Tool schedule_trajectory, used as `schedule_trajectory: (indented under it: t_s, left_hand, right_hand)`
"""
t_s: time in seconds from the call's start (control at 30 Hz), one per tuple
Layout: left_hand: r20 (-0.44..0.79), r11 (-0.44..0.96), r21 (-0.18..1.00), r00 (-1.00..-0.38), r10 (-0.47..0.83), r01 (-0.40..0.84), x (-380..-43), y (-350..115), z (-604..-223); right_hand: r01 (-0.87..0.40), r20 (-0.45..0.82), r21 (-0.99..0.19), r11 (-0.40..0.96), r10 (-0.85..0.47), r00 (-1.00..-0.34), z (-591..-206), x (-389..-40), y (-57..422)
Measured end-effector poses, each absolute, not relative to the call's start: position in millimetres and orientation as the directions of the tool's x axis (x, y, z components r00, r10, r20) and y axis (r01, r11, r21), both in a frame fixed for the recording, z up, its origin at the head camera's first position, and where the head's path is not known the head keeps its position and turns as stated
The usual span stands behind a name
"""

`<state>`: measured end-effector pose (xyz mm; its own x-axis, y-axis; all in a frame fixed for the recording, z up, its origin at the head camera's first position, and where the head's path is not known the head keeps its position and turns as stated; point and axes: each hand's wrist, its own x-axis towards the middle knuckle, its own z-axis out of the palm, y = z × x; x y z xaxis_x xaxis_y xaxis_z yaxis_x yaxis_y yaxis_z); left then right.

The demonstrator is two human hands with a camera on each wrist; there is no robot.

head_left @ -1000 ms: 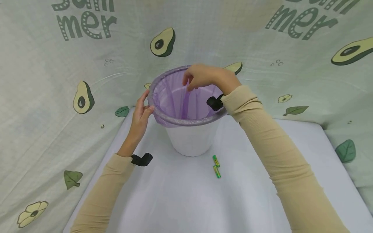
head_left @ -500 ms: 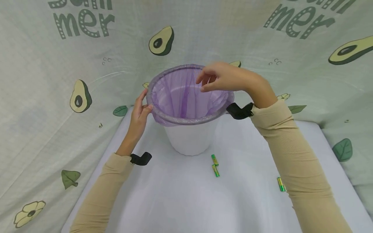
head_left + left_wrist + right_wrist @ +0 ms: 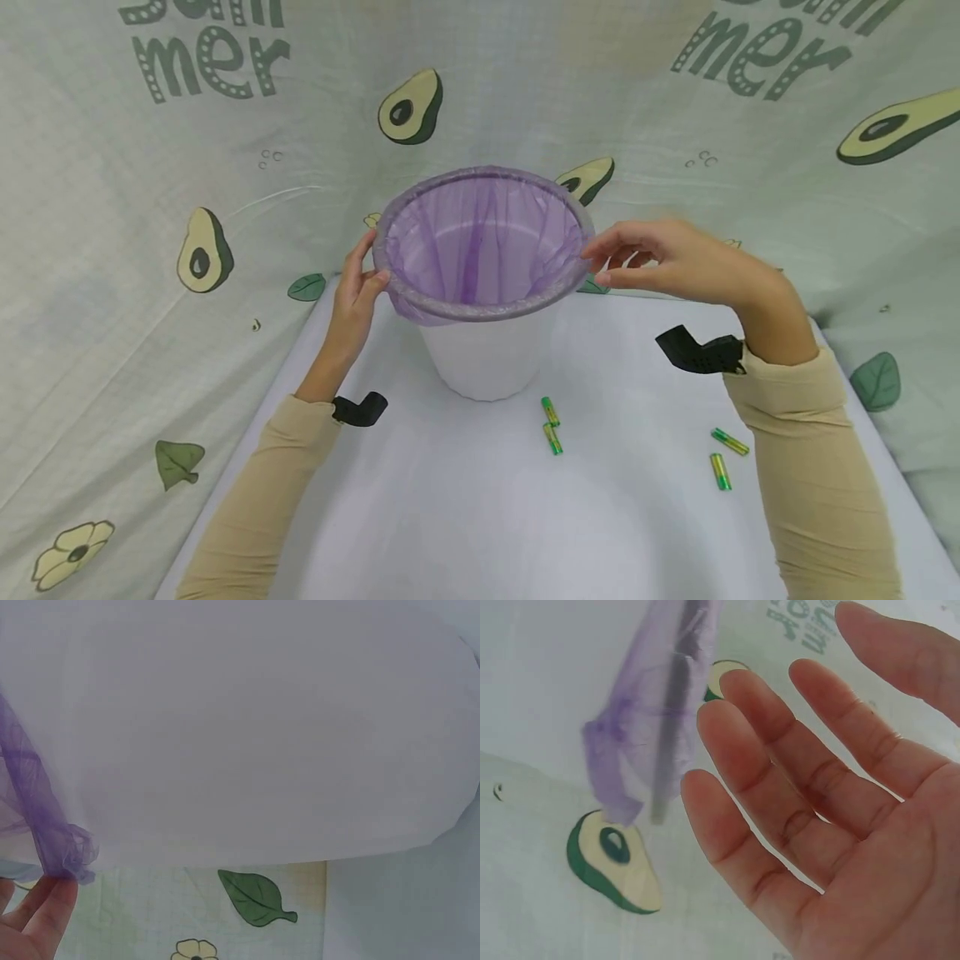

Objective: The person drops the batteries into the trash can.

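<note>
A white trash can, lined with a purple trash bag, stands on the table under a grey rim ring. At the can's left side my left hand holds the rim, with the thumb at the front; in the left wrist view its fingertips meet the bag's folded edge. Just off the right side of the rim, my right hand hovers with loosely bent fingers. The right wrist view shows the palm and fingers holding nothing, close to the bag's edge.
Two green-and-yellow batteries lie in front of the can. Another pair of batteries lies farther right, beside the right forearm. The white tabletop meets an avocado-print cloth at the back and sides.
My right hand has moved right and down, from over the can's opening to outside its right rim. The right-hand batteries have come into view. My left hand has stayed on the rim.
</note>
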<state>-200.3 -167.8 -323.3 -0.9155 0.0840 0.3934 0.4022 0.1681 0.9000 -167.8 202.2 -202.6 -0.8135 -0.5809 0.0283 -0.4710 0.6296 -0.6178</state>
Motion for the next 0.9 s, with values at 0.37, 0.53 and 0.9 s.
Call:
schedule_trajectory:
  t_s: [0.37,0.53,0.9]
  left_hand:
    - [0.388,0.166,0.903,-0.919,0.076,0.395,-200.2,-167.4,-321.9]
    - [0.387,0.160,0.905,-0.919,0.077,0.395,-200.2,-166.9,-322.2]
    - [0.397,0.154,0.902,-0.915,0.071,0.404,-199.7,-165.4,-321.2]
  right_hand:
    - [-0.357,-0.023,-0.768,0.531,-0.580,-0.814,-264.2,-153.5,229.2]
    - [-0.313,-0.052,-0.800,0.512,-0.579,-0.814,-300.0,-149.2,227.7]
    - [-0.227,-0.096,-0.832,0.505,-0.536,-0.839,-381.0,-132.8,216.9]
